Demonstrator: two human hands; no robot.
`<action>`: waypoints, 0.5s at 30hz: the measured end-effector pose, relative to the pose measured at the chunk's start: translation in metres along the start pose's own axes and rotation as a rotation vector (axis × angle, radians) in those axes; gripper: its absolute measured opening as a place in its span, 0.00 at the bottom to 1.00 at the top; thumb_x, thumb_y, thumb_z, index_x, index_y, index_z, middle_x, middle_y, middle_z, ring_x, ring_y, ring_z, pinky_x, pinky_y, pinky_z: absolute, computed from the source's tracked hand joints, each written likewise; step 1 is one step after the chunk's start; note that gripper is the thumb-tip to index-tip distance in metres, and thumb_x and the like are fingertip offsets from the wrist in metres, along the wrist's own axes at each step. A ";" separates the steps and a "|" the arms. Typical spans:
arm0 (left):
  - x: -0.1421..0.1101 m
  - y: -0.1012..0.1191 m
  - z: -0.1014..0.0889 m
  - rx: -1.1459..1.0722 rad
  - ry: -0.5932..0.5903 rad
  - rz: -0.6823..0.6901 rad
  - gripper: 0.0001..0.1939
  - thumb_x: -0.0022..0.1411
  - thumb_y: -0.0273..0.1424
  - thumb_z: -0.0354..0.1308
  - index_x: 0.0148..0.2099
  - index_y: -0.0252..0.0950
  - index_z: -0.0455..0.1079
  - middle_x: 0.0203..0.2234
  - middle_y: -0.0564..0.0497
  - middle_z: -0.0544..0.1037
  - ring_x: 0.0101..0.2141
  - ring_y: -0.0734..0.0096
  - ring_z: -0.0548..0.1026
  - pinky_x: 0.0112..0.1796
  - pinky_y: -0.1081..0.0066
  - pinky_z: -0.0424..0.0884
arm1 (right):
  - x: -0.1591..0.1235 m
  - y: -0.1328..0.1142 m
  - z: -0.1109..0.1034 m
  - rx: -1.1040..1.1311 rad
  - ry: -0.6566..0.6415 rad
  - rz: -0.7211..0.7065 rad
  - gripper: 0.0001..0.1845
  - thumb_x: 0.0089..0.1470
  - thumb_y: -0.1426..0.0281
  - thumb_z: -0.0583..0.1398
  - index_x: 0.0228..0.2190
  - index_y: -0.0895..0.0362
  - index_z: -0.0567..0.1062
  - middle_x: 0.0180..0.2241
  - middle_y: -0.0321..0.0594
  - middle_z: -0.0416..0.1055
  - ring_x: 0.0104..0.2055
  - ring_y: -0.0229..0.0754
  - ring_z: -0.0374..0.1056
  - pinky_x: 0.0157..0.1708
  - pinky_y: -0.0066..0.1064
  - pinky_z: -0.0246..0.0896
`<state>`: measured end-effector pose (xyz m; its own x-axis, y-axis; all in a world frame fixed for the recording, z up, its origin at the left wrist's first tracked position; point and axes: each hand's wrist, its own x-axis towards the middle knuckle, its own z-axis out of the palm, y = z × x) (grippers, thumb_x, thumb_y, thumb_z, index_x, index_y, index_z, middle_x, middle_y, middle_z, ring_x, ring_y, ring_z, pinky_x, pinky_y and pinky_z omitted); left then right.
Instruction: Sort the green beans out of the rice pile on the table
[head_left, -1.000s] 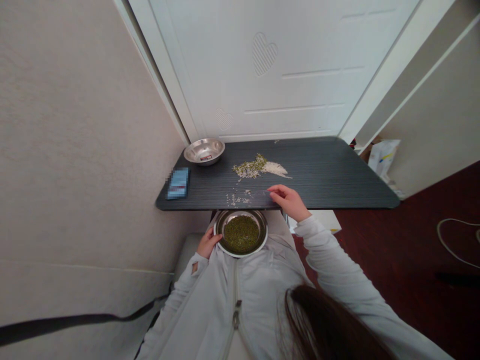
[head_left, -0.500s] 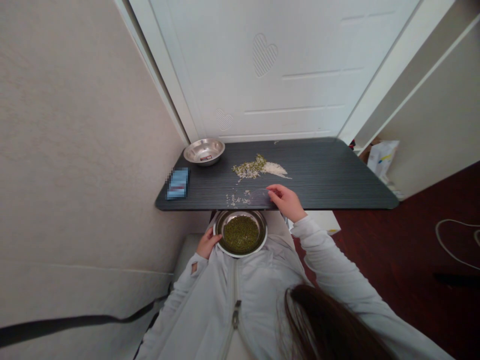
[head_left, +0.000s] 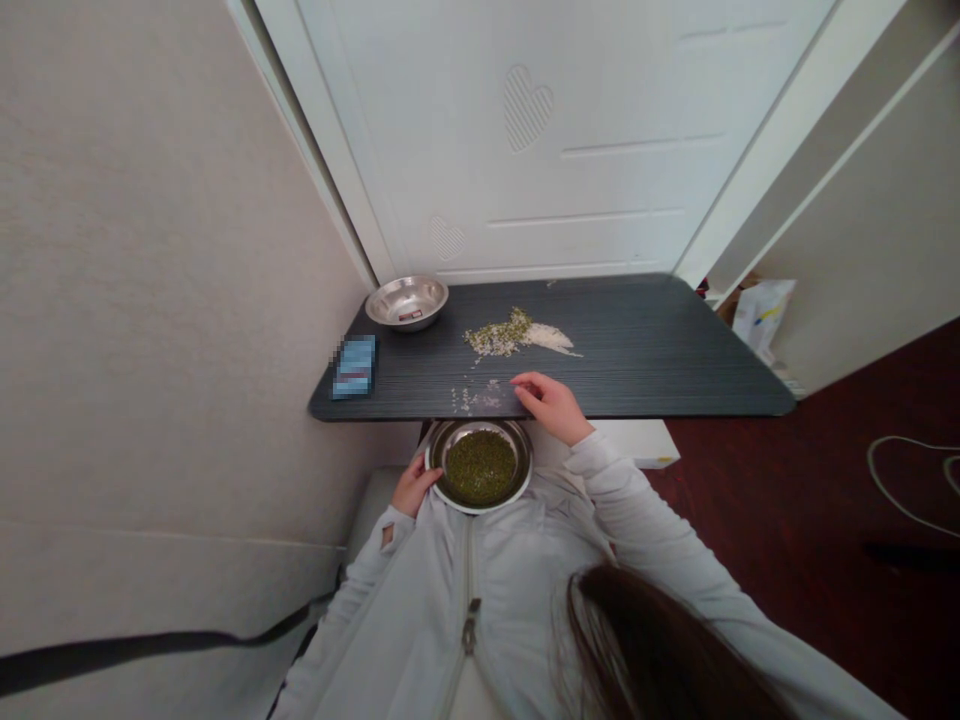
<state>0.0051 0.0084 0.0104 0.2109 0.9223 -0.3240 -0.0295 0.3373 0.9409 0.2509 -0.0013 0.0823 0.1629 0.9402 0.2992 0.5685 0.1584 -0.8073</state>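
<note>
My left hand (head_left: 415,487) grips the left rim of a metal bowl (head_left: 523,462) on my lap. Green mung beans (head_left: 481,466) cover its bottom, with a few pale grains among them. Over the table's near edge, my right hand (head_left: 553,408) pinches a thin clear plastic piece (head_left: 501,394), whose outline is hard to see. Loose white rice grains (head_left: 463,400) lie beside and partly under the plastic. Farther back on the table is a pile of mixed beans and rice (head_left: 499,337), with a patch of white rice (head_left: 550,338) touching its right side.
The dark table (head_left: 675,350) stands against a white door (head_left: 622,190). A second metal bowl (head_left: 409,303) sits at its back left, with a blurred blue phone-like thing (head_left: 355,367) in front. A white box (head_left: 637,442) is below the table, and a cable (head_left: 892,500) lies on the floor.
My right hand has moved left along the near edge, carrying the clear plastic piece over the loose rice grains. My left hand and the bowl stay in place.
</note>
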 end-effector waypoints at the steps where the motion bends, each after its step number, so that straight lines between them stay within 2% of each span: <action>1: 0.000 0.000 0.000 -0.003 -0.001 0.004 0.23 0.33 0.31 0.60 0.37 0.32 0.67 0.32 0.48 0.74 0.36 0.62 0.69 0.40 0.65 0.60 | 0.000 0.001 0.000 0.028 0.000 0.004 0.11 0.43 0.67 0.51 0.31 0.55 0.68 0.27 0.35 0.67 0.28 0.35 0.61 0.30 0.28 0.56; 4: 0.001 -0.001 -0.001 -0.006 -0.008 0.023 0.22 0.34 0.31 0.59 0.37 0.32 0.67 0.31 0.48 0.74 0.36 0.63 0.69 0.40 0.65 0.60 | 0.002 0.004 -0.002 0.129 0.028 0.046 0.11 0.43 0.66 0.51 0.31 0.56 0.68 0.26 0.35 0.66 0.26 0.34 0.60 0.28 0.27 0.57; 10: 0.001 -0.002 -0.003 -0.005 -0.008 0.030 0.21 0.35 0.30 0.59 0.37 0.31 0.66 0.31 0.49 0.74 0.36 0.63 0.68 0.41 0.65 0.59 | 0.005 0.004 -0.002 0.344 0.193 0.151 0.15 0.42 0.66 0.52 0.35 0.56 0.62 0.27 0.33 0.61 0.22 0.30 0.61 0.24 0.25 0.56; 15: 0.001 -0.001 -0.004 -0.005 -0.005 0.034 0.22 0.34 0.30 0.59 0.37 0.31 0.66 0.32 0.48 0.73 0.37 0.62 0.68 0.41 0.65 0.59 | 0.010 0.001 -0.001 0.215 0.152 0.079 0.15 0.42 0.68 0.52 0.36 0.56 0.64 0.28 0.35 0.62 0.24 0.31 0.61 0.25 0.25 0.56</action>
<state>0.0017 0.0098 0.0084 0.2150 0.9323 -0.2909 -0.0416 0.3063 0.9510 0.2541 0.0076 0.0853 0.3280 0.8987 0.2911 0.3677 0.1624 -0.9156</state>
